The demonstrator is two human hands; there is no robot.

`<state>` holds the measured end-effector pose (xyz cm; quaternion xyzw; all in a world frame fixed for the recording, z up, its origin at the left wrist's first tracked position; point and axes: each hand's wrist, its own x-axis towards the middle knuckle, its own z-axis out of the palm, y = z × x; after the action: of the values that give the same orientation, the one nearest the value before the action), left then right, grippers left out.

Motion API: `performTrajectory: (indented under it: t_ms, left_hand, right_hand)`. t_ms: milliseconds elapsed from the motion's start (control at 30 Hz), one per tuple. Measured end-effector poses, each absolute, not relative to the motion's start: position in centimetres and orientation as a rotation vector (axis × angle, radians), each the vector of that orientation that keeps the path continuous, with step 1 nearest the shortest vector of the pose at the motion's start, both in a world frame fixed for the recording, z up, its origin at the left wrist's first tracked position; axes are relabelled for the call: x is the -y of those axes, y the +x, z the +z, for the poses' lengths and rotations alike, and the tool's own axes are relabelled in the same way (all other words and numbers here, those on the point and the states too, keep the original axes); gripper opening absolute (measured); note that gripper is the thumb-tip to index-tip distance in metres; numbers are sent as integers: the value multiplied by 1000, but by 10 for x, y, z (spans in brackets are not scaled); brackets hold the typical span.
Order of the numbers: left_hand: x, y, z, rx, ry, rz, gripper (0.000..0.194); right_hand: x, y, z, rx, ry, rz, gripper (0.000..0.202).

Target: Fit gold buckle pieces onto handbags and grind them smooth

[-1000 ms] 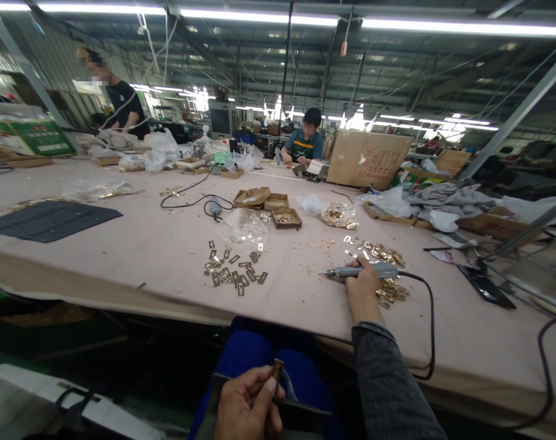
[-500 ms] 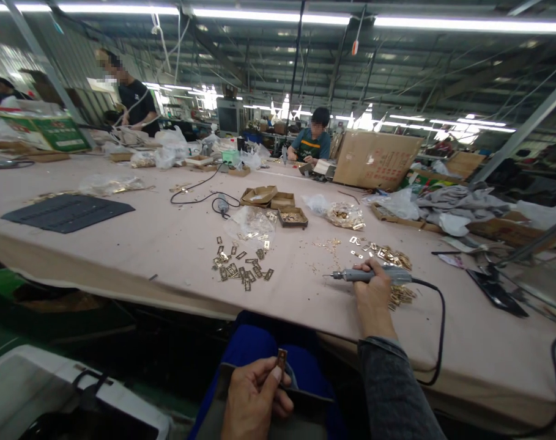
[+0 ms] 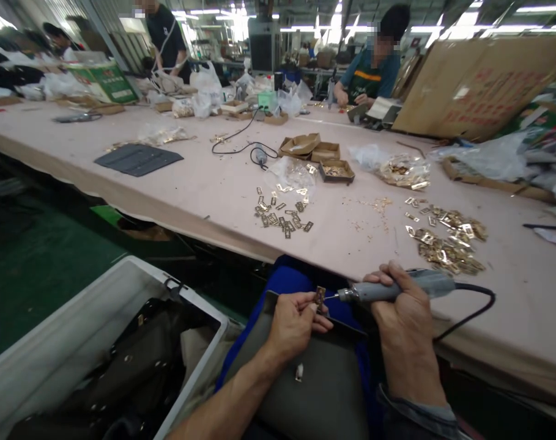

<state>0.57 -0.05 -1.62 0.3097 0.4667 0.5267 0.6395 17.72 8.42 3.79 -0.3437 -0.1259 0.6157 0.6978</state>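
My left hand (image 3: 292, 325) pinches a small rectangular metal plate (image 3: 320, 295) upright between thumb and fingers, at the edge of a dark grey-green flat piece (image 3: 328, 397) on my lap. My right hand (image 3: 406, 315) is wrapped round a grey electric screwdriver (image 3: 367, 291) with a black cord. The thin bit points left and reaches to the plate; whether it touches a screw there I cannot tell. A small shiny metal fitting (image 3: 299, 373) shows on the flat piece. Blue cloth (image 3: 289, 274) lies under it.
On the table (image 3: 222, 201) lie loose brass-coloured plates (image 3: 282, 214), a larger plate pile (image 3: 452, 244) and scattered tiny parts (image 3: 374, 211). Small boxes (image 3: 336, 171) stand behind. A white bin (image 3: 135, 269) with dark pieces is at my left. A co-worker (image 3: 374, 67) sits across.
My right hand has brought the screwdriver down from over the table to the plate in my left hand. The view has tilted down and turned left, showing more of the lap and bin.
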Motion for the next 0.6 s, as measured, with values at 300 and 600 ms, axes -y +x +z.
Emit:
performTrajectory:
  t_ms: [300, 600]
  left_hand:
    - [0, 6, -20, -1039, 697, 1223, 49]
    - [0, 6, -19, -1044, 696, 1221, 48]
  right_hand:
    - [-77, 163, 33, 283, -845, 1314, 31]
    - [-74, 157, 35, 259, -867, 1302, 29]
